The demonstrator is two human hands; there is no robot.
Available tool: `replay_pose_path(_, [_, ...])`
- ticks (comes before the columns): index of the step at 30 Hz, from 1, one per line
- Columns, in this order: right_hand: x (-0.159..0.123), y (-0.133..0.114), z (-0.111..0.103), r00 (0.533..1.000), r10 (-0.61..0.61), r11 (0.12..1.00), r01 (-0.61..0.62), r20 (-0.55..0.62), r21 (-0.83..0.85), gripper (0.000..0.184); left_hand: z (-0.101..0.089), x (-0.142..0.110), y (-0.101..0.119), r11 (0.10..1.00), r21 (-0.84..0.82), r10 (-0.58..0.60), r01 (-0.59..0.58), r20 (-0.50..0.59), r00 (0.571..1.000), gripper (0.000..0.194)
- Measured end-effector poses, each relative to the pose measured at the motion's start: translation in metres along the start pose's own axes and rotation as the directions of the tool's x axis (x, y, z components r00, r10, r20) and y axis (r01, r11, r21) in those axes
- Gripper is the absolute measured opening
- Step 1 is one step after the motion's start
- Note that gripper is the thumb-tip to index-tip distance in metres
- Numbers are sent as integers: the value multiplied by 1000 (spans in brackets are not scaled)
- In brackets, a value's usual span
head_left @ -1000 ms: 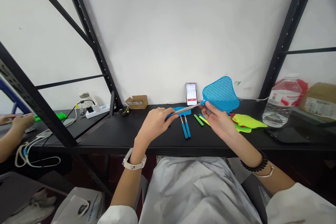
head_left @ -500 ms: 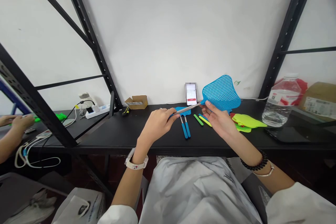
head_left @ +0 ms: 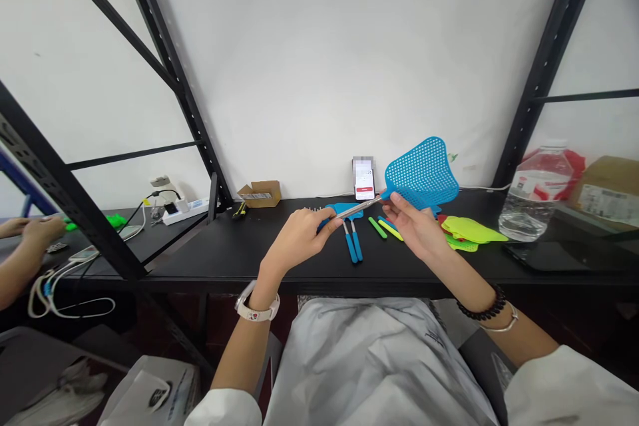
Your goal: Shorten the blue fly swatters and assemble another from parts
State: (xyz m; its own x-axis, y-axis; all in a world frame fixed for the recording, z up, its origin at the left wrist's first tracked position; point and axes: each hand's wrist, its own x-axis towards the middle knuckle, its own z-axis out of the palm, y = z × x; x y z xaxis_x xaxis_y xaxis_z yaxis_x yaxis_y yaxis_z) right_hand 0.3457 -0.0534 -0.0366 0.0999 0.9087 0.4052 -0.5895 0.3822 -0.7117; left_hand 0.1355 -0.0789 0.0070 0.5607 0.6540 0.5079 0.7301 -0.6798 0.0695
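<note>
A blue fly swatter (head_left: 423,166) with a metal rod is held up over the black table, its perforated head at the right and tilted upward. My left hand (head_left: 299,236) is closed around the rod at its handle end, most of the handle hidden by the fingers. At the neck, where rod and head meet, my right hand (head_left: 417,229) pinches the swatter between thumb and fingers. Beyond and below the rod lie blue swatters with blue handles (head_left: 355,247). A green handle piece (head_left: 378,227) and a yellow one (head_left: 391,229) lie between my hands.
Yellow-green swatter heads (head_left: 469,229) are piled right of my right hand, near a large water bottle (head_left: 532,200) and a dark flat device (head_left: 544,257). A phone (head_left: 364,178) leans on the wall. Left are a small carton (head_left: 262,194) and another person's hands (head_left: 42,231).
The swatter's head has tipped slightly upward and its rod has shifted a little. Both my hands keep their grip, nearly in the same place.
</note>
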Motion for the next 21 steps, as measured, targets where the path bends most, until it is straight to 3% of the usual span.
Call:
replay_pose_path(13, [3, 6, 2, 979, 177, 974, -159, -103, 160, 14, 16, 4, -2, 933, 357, 6, 36, -115, 993, 40])
replay_pose_path(21, [1, 3, 4, 993, 85, 992, -76, -85, 105, 10, 18, 5, -3, 973, 228, 1, 22, -100, 995, 38])
